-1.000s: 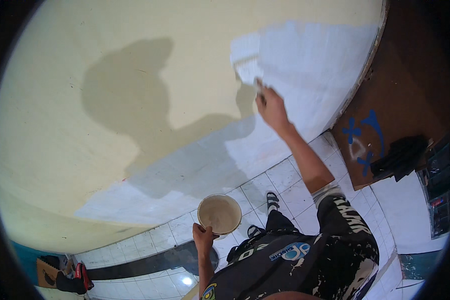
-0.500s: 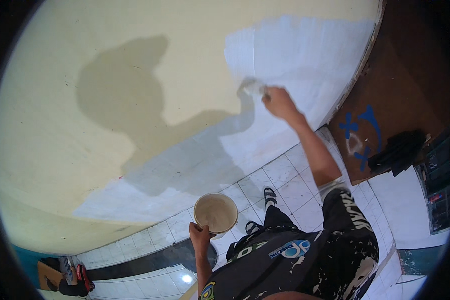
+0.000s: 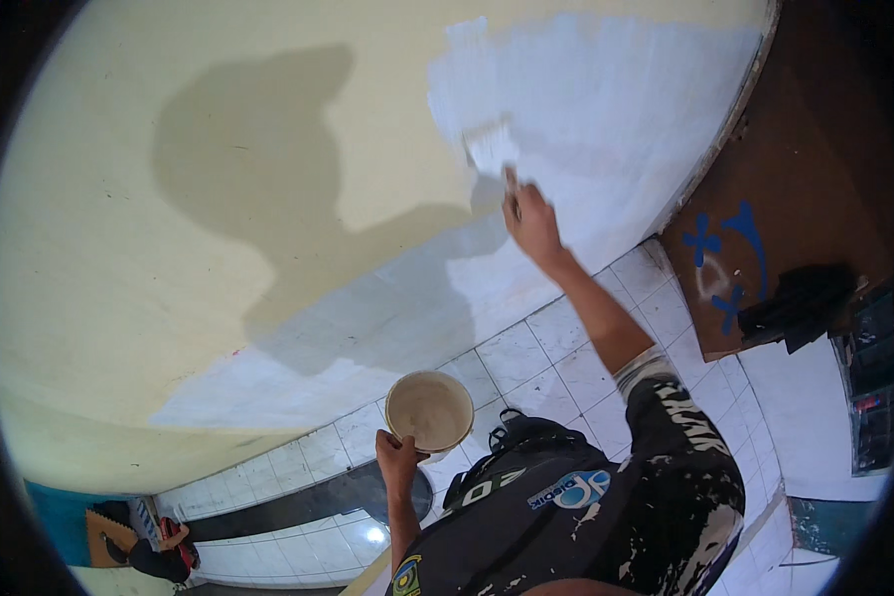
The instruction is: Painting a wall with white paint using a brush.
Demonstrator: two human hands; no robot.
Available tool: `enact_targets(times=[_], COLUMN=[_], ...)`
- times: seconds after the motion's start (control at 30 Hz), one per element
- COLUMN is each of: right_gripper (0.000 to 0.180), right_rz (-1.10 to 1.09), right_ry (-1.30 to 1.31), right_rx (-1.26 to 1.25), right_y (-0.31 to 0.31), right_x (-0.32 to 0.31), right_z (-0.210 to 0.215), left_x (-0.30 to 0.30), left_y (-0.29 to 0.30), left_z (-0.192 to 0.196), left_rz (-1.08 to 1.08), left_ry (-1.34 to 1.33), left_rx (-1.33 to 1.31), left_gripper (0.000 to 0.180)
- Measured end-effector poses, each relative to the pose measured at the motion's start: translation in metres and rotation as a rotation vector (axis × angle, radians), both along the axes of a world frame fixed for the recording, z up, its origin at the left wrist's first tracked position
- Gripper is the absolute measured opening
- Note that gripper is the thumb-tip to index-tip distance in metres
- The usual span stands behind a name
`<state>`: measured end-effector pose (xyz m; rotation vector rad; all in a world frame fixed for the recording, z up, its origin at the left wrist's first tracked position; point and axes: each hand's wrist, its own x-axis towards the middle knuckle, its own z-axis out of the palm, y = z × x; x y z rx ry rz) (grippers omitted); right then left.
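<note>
My right hand (image 3: 534, 226) is closed around the handle of a flat paintbrush (image 3: 493, 151). White paint covers the bristles, which lie against the wall at the border between the cream surface (image 3: 397, 119) and the white-painted patch (image 3: 616, 109). Lower down, my left hand (image 3: 397, 462) grips the rim of a round bucket (image 3: 430, 409). The bucket's inside walls look pale and smeared; how much paint it holds I cannot tell. A shadow of my head and arm falls across the wall.
A brown panel (image 3: 795, 119) with blue markings stands at the right, with a dark cloth (image 3: 803, 303) hanging by it. White tiles (image 3: 541, 372) cover the floor below the wall, crossed by a dark strip (image 3: 318, 502). Another person (image 3: 164, 561) is at the far lower left.
My right hand has shifted slightly left and lower in view, and the brush now points upward with its bristles spread. My feet have gone out of sight behind my shirt. The bucket remains in my left hand.
</note>
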<state>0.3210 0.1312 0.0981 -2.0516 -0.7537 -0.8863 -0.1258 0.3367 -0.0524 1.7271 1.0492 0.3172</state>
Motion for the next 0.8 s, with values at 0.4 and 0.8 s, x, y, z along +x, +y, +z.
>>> enact_targets(times=[0.4,0.8], right_gripper=[0.029,0.029], right_rz=[0.045,0.159], right_ry=[0.605,0.199], right_rx=[-0.209,0.148], right_y=[-0.019,-0.02], right_x=[-0.024,-0.054], right_z=[-0.085,0.187], left_x=[0.047,0.071], left_y=[-0.022,-0.034], left_z=[0.024,0.018], left_rz=[-0.049,-0.11], left_ry=[-0.001,-0.108], left_rx=[0.045,-0.097], left_gripper=[0.025,0.025])
